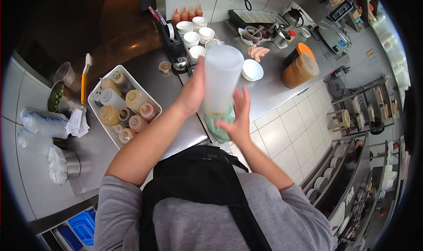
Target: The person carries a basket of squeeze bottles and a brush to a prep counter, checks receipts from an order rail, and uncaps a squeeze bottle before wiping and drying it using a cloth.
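Note:
A large translucent white plastic bottle (223,76), its flat round end toward me, is raised over the counter edge and slightly blurred. My left hand (194,90) holds it along its left side, with the fingers partly hidden behind it. Beside its lower right side is my right hand (240,114), fingers apart and thumb near the bottle's lower end; whether it touches is hard to tell. A green cloth (222,129) shows just under the bottle at the counter edge. To the left, a white plastic basket (98,112) holds several squeeze bottles of sauces.
Stacked white bowls (191,39) and a black tape dispenser (171,41) stand behind. A white bowl (252,70) and an orange-brown tub (300,71) sit right on the steel counter. At far left are a yellow-handled brush (83,85) and a metal pot (61,99).

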A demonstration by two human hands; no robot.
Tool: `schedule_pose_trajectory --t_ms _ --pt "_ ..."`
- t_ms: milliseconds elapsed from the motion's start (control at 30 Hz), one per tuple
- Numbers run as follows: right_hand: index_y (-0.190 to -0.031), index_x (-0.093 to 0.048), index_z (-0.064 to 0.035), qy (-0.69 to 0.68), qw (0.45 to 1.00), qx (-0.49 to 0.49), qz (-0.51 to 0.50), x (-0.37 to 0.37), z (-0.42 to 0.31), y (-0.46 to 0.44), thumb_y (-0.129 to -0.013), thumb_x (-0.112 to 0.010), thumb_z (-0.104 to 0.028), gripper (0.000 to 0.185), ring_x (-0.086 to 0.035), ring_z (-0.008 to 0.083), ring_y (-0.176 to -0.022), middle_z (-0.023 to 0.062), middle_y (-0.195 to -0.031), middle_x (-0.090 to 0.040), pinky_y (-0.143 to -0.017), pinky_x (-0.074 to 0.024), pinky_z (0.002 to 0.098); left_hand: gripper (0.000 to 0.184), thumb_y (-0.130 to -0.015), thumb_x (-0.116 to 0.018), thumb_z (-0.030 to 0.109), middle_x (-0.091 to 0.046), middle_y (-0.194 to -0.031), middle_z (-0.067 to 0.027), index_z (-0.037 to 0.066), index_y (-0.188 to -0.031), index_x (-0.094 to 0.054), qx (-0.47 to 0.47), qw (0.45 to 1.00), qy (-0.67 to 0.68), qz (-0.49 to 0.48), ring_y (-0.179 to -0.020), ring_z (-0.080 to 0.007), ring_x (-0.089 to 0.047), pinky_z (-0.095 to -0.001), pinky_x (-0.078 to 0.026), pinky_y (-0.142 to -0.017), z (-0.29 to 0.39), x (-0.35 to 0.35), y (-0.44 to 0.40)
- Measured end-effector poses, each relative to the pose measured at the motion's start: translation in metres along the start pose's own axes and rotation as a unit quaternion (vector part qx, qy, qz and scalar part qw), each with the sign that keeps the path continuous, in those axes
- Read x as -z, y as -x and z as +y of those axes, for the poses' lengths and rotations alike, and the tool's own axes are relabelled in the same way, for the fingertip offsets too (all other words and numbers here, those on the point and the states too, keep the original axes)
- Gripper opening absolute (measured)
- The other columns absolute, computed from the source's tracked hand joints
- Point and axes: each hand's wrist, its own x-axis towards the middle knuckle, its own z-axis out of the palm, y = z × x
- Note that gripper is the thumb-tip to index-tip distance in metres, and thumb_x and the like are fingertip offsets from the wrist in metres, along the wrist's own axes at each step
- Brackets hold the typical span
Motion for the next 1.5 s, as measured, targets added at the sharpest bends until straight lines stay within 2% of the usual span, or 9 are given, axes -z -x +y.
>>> schedule_pose_trajectory --t_ms 267,467,767,867,1067,1133,1267,1400,1500 --pt "-0.127 -0.043 -0.0015 0.029 0.999 0.015 -0.015 0.010 -0.064 -0.045 -0.060 -0.086 -0.023 0.082 -0.059 0.0249 -0.098 0.0118 -0.110 -0.060 -0.086 -0.0471 0.0360 0.070 -0.098 -0.015 0.054 -0.038 -0.141 -0.0153 0.000 -0.138 -0.036 -0.320 0.887 -0.323 -0.082 -0.132 -0.0226 -0.033 -0.0324 -0.021 -0.110 0.069 -0.039 -0.004" --pt "-0.137 -0.031 -0.0027 0.012 1.000 0.016 -0.003 0.018 0.034 0.013 -0.054 -0.090 -0.031 0.106 -0.040 0.0280 -0.127 0.0173 -0.134 -0.044 -0.104 -0.0320 0.0414 0.069 -0.098 -0.015 0.053 -0.031 -0.145 -0.0155 0.001 -0.140 -0.032 -0.040 0.979 -0.193 -0.044 -0.137 -0.0237 -0.025 -0.0345 -0.016 -0.112 0.007 0.000 -0.002" --pt "-0.104 -0.060 0.0015 -0.001 1.000 -0.019 0.005 0.012 -0.080 -0.052 -0.060 -0.086 -0.021 0.056 -0.061 0.0188 -0.089 0.0097 -0.097 -0.064 -0.078 -0.0502 0.0324 0.073 -0.096 -0.013 0.058 -0.030 -0.147 -0.0150 0.003 -0.143 -0.026 -0.299 0.925 -0.210 -0.104 -0.139 -0.0247 -0.022 -0.0345 -0.013 -0.113 0.072 -0.046 -0.017" --pt "-0.137 -0.031 0.0005 0.229 0.954 -0.093 -0.172 0.034 0.051 0.018 -0.054 -0.089 -0.031 0.106 -0.045 0.0325 -0.124 0.0187 -0.131 -0.048 -0.104 -0.0340 0.0435 0.075 -0.096 -0.012 0.059 -0.031 -0.147 -0.0145 0.003 -0.142 -0.030 -0.231 0.933 -0.259 -0.095 -0.139 -0.0260 -0.022 -0.0350 -0.011 -0.114 0.057 -0.017 -0.013" --pt "-0.144 -0.009 -0.0010 -0.065 0.994 -0.018 -0.087 0.000 -0.081 -0.076 -0.045 -0.088 -0.046 0.134 -0.036 0.0319 -0.131 0.0220 -0.142 -0.032 -0.108 -0.0290 0.0440 0.063 -0.099 -0.018 0.052 -0.037 -0.142 -0.0107 0.007 -0.134 -0.045 -0.136 0.953 -0.220 -0.160 -0.126 -0.0232 -0.039 -0.0358 -0.028 -0.107 0.018 -0.048 0.000" --pt "-0.144 -0.011 -0.0011 -0.022 0.995 0.043 -0.090 0.009 -0.077 -0.094 -0.045 -0.088 -0.045 0.133 -0.038 0.0329 -0.130 0.0220 -0.142 -0.032 -0.107 -0.0303 0.0445 0.057 -0.100 -0.023 0.049 -0.040 -0.138 -0.0109 0.007 -0.130 -0.049 -0.144 0.976 -0.083 -0.138 -0.121 -0.0257 -0.044 -0.0370 -0.033 -0.104 0.038 -0.054 -0.015" --pt "-0.143 -0.018 -0.0015 0.292 0.940 0.159 -0.081 0.026 -0.011 -0.051 -0.046 -0.089 -0.040 0.126 -0.042 0.0357 -0.126 0.0230 -0.139 -0.037 -0.104 -0.0334 0.0463 0.055 -0.096 -0.037 0.050 -0.034 -0.142 -0.0162 0.008 -0.130 -0.049 -0.224 0.826 -0.517 0.007 -0.126 -0.0328 -0.042 -0.0416 -0.033 -0.104 0.023 -0.006 -0.010" --pt "-0.141 -0.028 -0.0060 0.441 0.846 0.029 -0.298 0.004 0.041 0.011 -0.053 -0.085 -0.041 0.110 -0.038 0.0347 -0.128 0.0184 -0.137 -0.041 -0.102 -0.0327 0.0509 0.061 -0.090 -0.046 0.055 -0.026 -0.148 -0.0164 0.014 -0.135 -0.045 0.176 0.872 -0.433 -0.142 -0.132 -0.0359 -0.035 -0.0432 -0.032 -0.106 -0.082 0.065 0.009" --pt "-0.136 -0.037 -0.0104 0.512 0.793 0.036 -0.328 -0.004 0.056 0.010 -0.059 -0.082 -0.035 0.092 -0.045 0.0324 -0.120 0.0122 -0.132 -0.047 -0.094 -0.0370 0.0525 0.054 -0.088 -0.058 0.042 -0.032 -0.144 -0.0168 0.013 -0.132 -0.047 0.133 0.776 -0.608 -0.100 -0.132 -0.0340 -0.034 -0.0454 -0.028 -0.107 -0.059 0.032 0.044"
